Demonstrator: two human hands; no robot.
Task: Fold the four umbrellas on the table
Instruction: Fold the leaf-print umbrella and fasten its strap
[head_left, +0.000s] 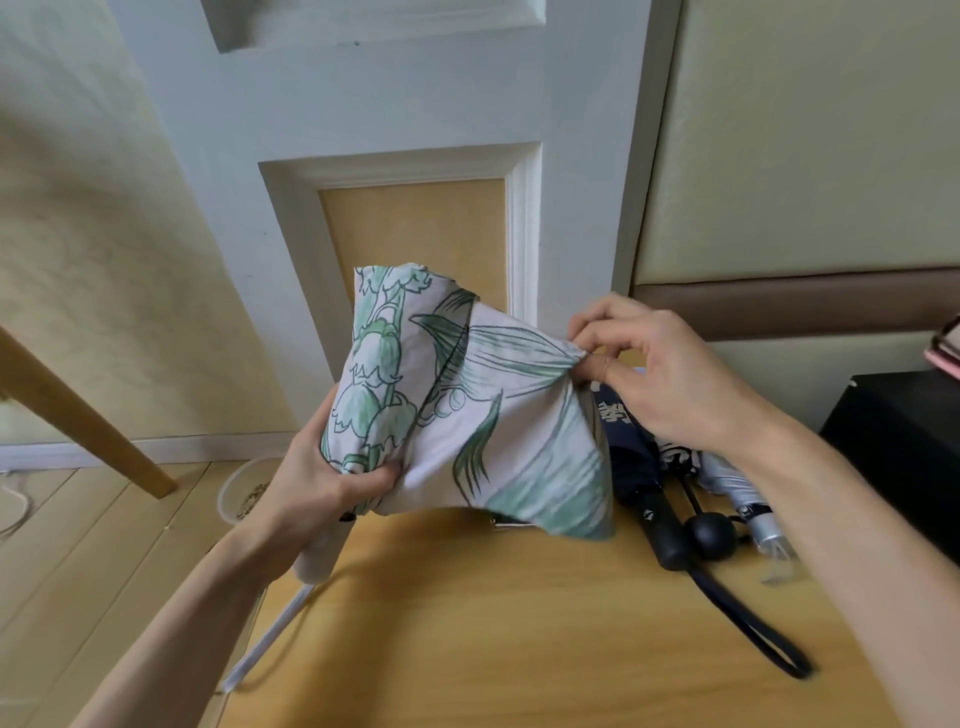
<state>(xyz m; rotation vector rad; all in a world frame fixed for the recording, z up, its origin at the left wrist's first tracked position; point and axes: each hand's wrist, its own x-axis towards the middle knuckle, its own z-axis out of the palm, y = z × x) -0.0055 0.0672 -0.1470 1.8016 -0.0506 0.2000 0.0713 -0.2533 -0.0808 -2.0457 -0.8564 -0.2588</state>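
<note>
I hold a white umbrella with a green floral print (457, 395) up above the wooden table (519, 623). My left hand (322, 483) grips its bunched canopy near the pale handle (317, 556), which points down past the table's left edge. My right hand (660, 369) pinches a pulled-out fold of the fabric at the right. Behind the canopy lie a dark navy umbrella (639, 467) with a black handle and wrist strap (748, 623), another with a round black knob (711, 535), and a silver one (748, 499).
A black box (904, 452) stands at the table's right end, with a pink item (943, 358) behind it. A white door and padded wall panels rise behind. On the floor to the left are a small round bowl (244, 493) and a slanted wooden leg (78, 415).
</note>
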